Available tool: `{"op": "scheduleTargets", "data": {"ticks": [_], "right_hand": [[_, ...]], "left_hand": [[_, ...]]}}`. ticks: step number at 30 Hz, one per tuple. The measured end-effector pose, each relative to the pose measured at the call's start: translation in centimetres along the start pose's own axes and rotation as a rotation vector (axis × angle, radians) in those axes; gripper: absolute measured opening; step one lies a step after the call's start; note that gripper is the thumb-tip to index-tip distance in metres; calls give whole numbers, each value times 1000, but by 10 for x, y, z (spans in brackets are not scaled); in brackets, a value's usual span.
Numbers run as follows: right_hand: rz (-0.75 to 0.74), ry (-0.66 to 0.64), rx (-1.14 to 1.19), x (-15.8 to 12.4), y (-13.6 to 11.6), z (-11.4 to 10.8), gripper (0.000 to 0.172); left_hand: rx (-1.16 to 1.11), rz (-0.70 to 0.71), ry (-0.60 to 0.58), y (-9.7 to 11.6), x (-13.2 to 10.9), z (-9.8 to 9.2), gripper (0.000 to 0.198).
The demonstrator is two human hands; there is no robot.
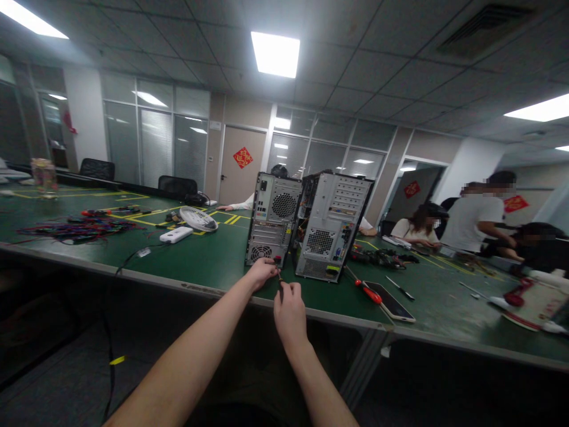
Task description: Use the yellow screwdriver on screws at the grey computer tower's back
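Observation:
Two desktop computer towers stand upright side by side, backs facing me. At the lower back edge of the left computer tower (272,228) is my left hand (261,274). Its fingers are closed around something small that I cannot make out, beside the tip of a screwdriver. My right hand (290,309) grips the dark handle of this screwdriver (280,287), whose shaft points up and away toward the tower. Just to the right, apart from both hands, is the other computer tower (334,204).
A red-handled screwdriver (368,292) touches a phone (391,301) on the green table (213,264). Bundled cables (382,257) lie behind. Leftward are a white power strip (175,235), a white round fan grille (198,219) and many thin wires (84,228). Several people sit or stand across the table.

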State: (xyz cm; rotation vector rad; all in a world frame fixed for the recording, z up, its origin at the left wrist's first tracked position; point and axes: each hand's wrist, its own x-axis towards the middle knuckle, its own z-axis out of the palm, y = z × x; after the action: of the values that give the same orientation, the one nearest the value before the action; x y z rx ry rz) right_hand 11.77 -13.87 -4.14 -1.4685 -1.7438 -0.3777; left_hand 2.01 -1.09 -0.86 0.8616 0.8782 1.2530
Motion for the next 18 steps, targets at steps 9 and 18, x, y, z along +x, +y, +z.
{"op": "scheduleTargets", "data": {"ticks": [9,18], "right_hand": [[3,3,-5,0,-1,0,25],[18,-1,-51,1,-5,-2,20]], "left_hand": [[15,17,-5,0,-1,1,48],[2,14,-3,-2,3,0,46]]}}
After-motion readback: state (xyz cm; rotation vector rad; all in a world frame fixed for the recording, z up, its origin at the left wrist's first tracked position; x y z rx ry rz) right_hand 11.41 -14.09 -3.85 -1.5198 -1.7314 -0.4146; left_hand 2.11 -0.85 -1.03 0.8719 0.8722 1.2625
